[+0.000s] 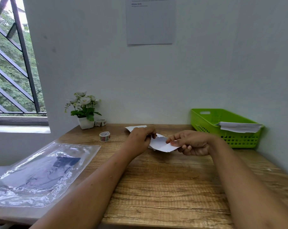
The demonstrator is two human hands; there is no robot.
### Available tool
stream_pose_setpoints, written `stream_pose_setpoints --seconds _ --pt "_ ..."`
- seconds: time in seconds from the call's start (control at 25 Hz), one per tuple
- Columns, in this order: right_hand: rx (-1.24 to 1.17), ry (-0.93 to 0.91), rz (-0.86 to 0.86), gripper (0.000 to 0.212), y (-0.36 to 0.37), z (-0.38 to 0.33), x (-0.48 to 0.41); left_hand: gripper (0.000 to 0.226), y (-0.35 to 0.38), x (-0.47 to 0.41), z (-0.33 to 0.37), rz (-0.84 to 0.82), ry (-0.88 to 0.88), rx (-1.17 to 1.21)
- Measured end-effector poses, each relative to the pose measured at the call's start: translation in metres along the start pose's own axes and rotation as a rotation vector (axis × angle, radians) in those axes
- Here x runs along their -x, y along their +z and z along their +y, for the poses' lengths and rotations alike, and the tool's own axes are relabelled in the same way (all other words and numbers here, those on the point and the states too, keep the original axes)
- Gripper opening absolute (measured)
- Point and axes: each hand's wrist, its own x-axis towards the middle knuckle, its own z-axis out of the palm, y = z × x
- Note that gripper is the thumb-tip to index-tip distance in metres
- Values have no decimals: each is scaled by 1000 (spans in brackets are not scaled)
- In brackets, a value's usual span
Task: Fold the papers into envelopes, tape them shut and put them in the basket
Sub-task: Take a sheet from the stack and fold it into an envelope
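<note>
Both hands meet at the centre of the frame over a wooden surface (pixel 164 187) with brown, streaky grain. The left hand (pixel 142 138) curls its fingers round the left edge of a small folded white paper (pixel 159 143), and the right hand (pixel 193 142) pinches the right edge between thumb and fingers. The sheet is creased, with angled edges and a point at the bottom.

A second white paper (pixel 135 128) lies flat behind the left hand, partly hidden by it. At the right of the frame, against the wall, stands one bright green plastic basket (pixel 239 140) with lattice sides and a slot handle. White folded papers (pixel 239 127) rest across its near rim; how many cannot be told.

There are two rolls of patterned tape. One roll (pixel 104 136) stands left of the hands, and the other roll (pixel 100 122) sits beside a white square pot of white flowers (pixel 84 111). One crinkled clear plastic bag (pixel 41 171) with dark contents lies at the lower left. One grey printed sheet (pixel 150 20) hangs on the wall at the top centre, and a black metal window grille (pixel 11 63) fills the upper left.
</note>
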Motion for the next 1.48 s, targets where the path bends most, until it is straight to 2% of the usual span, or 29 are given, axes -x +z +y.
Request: stream_pose_setpoints --seconds 0.08,0.16,0.28,0.36,0.44,0.48,0.56,0.6,0.76,0.92,1.04,1.12,1.2,1.28,1.36,1.48 --pt "-14 -16 81 9 1 0 -3 23 1 0 -1 41 18 32" --pt "75 -49 257 12 7 1 -11 24 3 -1 -1 65 22 74" --pt "510 -149 662 30 20 3 -29 24 6 -1 -1 75 8 100" --pt "635 -270 790 39 24 2 -34 24 7 -1 -2 92 -15 118" --pt "538 -352 705 35 19 -2 -29 23 5 -2 -4 120 -36 134" --pt "498 -349 592 28 17 -3 -23 23 5 -2 -5 138 -41 143" --pt "555 -310 418 16 14 -3 -12 24 4 -2 -6 162 -46 162" --pt "617 -317 415 12 15 -2 -11 25 4 -2 -7 166 -47 175" --pt "818 -438 592 14 17 -2 -20 26 5 -2 -3 149 -16 211" --pt "904 -542 791 29 25 -1 -25 22 7 -2 9 147 44 217" --pt "1070 -479 852 32 30 1 -28 20 11 -2 15 132 120 223" --pt "1234 -435 877 25 32 5 -32 22 14 -2 16 114 143 212" --pt "1295 -394 856 19 33 9 -35 24 16 -1 13 107 151 193" --pt "1202 -348 778 18 29 6 -33 23 17 -3 9 115 135 199" --pt "1028 -346 616 23 24 2 -26 23 16 -4 4 96 83 238" --pt "946 -237 329 39 26 1 -18 27 12 -2 -7 -62 -112 281"
